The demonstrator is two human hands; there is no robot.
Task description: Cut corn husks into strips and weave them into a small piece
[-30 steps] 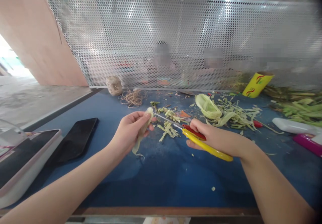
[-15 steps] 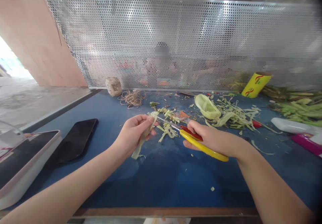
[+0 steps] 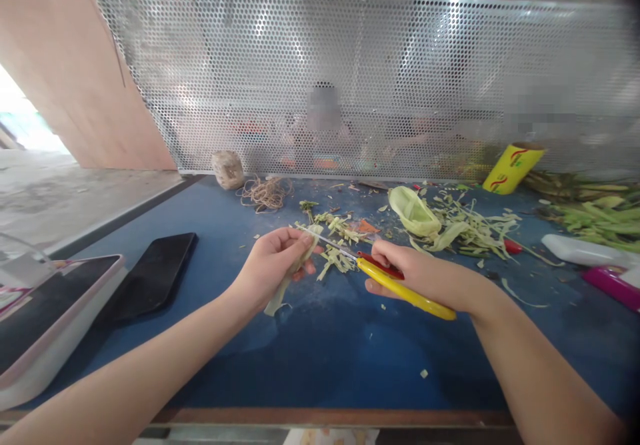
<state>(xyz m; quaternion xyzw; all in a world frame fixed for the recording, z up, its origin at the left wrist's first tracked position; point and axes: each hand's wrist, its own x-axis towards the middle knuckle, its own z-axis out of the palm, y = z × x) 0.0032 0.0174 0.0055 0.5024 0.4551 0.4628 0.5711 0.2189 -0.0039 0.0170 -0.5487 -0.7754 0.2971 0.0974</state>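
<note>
My left hand (image 3: pixel 273 263) is closed on a pale green leaf strip (image 3: pixel 280 291), which hangs down past my palm over the blue table (image 3: pixel 320 351). My right hand (image 3: pixel 417 273) grips yellow and red scissors (image 3: pixel 395 283). Their thin blades (image 3: pixel 327 241) reach left and meet the top of the strip at my left fingertips. Cut leaf shreds (image 3: pixel 336 258) lie on the table just behind the blades.
A black phone (image 3: pixel 153 275) and a white device (image 3: pixel 45 325) lie at the left. A larger leaf heap (image 3: pixel 450 225), a yellow tube (image 3: pixel 510 168), green stalks (image 3: pixel 595 215) and a white bottle (image 3: pixel 580 250) sit at the right. A perforated metal screen (image 3: pixel 350 78) backs the table, with people behind it.
Both hands have drifted slightly toward each other and lower. The scissor blades have closed in on the top of the strip.
</note>
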